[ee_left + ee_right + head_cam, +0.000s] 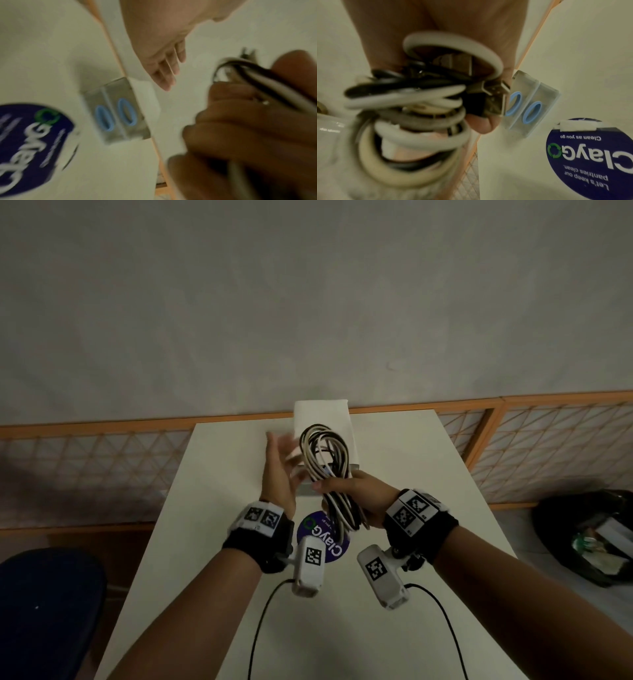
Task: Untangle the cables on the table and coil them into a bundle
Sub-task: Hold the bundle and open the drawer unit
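Right hand [356,491] grips coiled black-and-white cables [325,453] above table [222,474]; left hand [279,470] hovers beside, fingers straight, empty.

One cable bundle [327,474], one box [329,419], one sticker [323,537].

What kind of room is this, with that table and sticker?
Probably a shared office pantry or break area. The round blue sticker on the white table reads "Let's keep our pantries clean", and a bin holding rubbish stands on the floor beside it.
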